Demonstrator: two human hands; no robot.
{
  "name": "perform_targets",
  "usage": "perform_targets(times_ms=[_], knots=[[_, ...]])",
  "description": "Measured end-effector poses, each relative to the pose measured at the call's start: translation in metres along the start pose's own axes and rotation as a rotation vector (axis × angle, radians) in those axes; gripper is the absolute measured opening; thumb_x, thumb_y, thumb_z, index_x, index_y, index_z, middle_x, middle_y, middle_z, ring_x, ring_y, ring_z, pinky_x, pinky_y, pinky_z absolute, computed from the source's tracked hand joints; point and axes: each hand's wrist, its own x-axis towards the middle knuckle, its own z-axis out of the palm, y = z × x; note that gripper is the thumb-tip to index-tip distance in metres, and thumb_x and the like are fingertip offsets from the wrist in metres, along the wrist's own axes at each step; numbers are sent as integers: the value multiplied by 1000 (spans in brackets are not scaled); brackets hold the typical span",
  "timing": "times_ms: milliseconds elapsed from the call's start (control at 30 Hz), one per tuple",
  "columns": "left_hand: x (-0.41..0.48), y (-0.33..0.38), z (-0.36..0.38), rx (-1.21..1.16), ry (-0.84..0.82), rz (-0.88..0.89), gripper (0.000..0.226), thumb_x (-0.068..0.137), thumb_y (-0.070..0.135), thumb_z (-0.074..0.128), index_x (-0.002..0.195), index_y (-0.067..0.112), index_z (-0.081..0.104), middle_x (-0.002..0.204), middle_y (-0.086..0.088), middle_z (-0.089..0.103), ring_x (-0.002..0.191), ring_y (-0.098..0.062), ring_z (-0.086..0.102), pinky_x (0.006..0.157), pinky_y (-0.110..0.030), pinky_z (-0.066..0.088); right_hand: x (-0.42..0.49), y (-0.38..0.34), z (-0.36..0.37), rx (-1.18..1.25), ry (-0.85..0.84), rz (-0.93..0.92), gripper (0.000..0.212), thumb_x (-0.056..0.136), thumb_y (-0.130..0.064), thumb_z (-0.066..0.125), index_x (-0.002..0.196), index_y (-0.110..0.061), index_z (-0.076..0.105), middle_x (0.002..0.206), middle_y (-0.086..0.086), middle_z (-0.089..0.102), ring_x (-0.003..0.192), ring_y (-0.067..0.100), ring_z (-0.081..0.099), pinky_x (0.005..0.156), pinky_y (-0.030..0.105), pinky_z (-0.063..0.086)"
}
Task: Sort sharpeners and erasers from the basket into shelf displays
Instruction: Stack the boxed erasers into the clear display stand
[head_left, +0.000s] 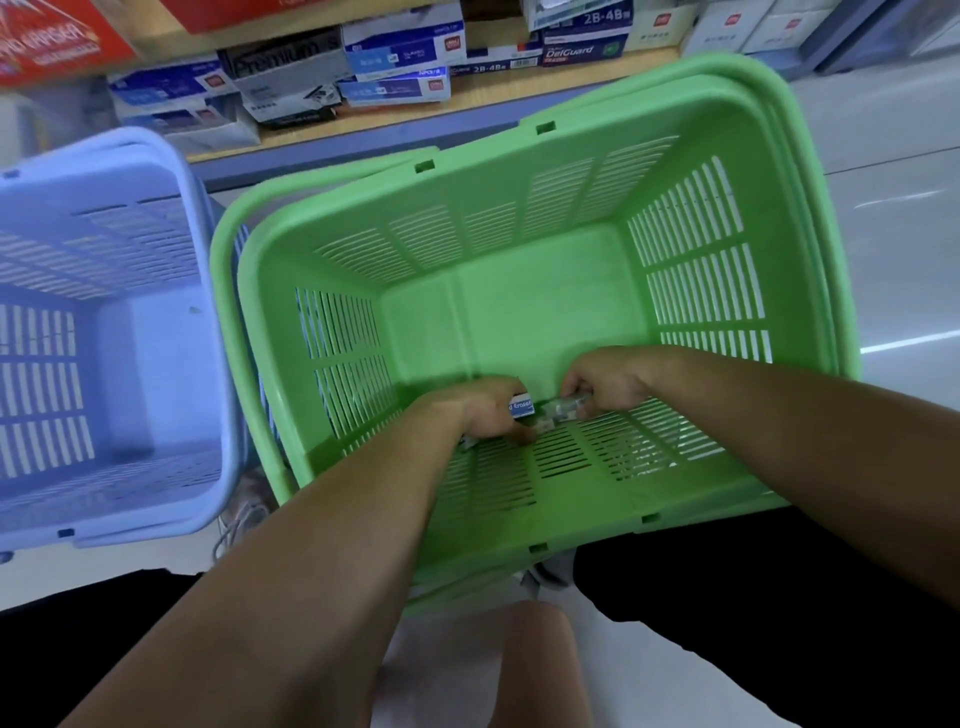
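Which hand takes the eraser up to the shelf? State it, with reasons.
Left, probably. The left hand grips the blue-and-white eraser inside the green basket; the right hand is occupied holding a clear packet.

Green slatted basket (519, 291), open-topped; blue-and-white eraser (521, 406) low by its near wall, in the left hand (488, 410); clear packet (563, 408) just right, in the right hand (608, 384).
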Motion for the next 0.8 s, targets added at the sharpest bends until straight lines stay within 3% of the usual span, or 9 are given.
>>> perform_targets(times_ms=[100,200,300,433,533,600,700,800], knots=[[1,1,2,-133,30,-13,52,90,40,71,134,22,52,132,-2,56,109,-20,55,88,-37,47,0,2,0,-2,21,27,27,95,-27,67,122,-22,67,116,-3,67,105,20,62,98,38,47],[7,0,1,-331,133,-5,26,89,29,73,109,20,58,111,-4,61,94,-16,58,73,-30,43,1,4,-2,57,37,40,24,93,-30,69,116,-21,67,108,0,69,98,21,64,94,39,50],[10,0,-6,-527,295,-15,24,90,28,73,107,17,59,101,-5,63,87,-16,60,69,-29,45,0,3,-7,110,44,58,13,96,-33,66,102,-22,66,99,4,69,89,20,67,80,35,54],[10,4,-22,-662,459,-19,21,93,29,69,107,17,60,91,-5,67,76,-17,61,60,-26,45,-4,-3,-24,293,176,30,22,98,-27,63,116,-14,64,97,9,70,87,24,69,73,35,57],[6,9,-32,-802,533,-21,20,91,24,71,106,14,63,84,-10,66,61,-17,55,47,-20,38,-4,-8,-40,519,359,-7,22,95,-19,69,113,-8,65,93,15,68,77,27,68,66,36,58],[1,16,-40,-911,594,1,23,90,21,73,109,13,63,83,-9,64,56,-14,51,44,-19,35,-7,-11,-50,665,475,-26,24,93,-15,71,112,-3,64,90,23,67,72,27,62,64,36,56],[-12,29,-48,-1062,653,77,36,88,16,75,119,20,56,93,-4,63,66,-13,54,49,-23,39,-20,-19,-59,800,608,-60,27,93,-11,71,114,4,63,79,21,63,61,24,58,54,29,53],[-22,43,-52,-1148,691,157,41,86,20,79,121,26,59,104,-4,66,73,-16,59,51,-21,42,-42,-31,-66,900,699,-85,24,93,-11,71,113,0,64,81,17,62,69,24,61,55,28,55]])
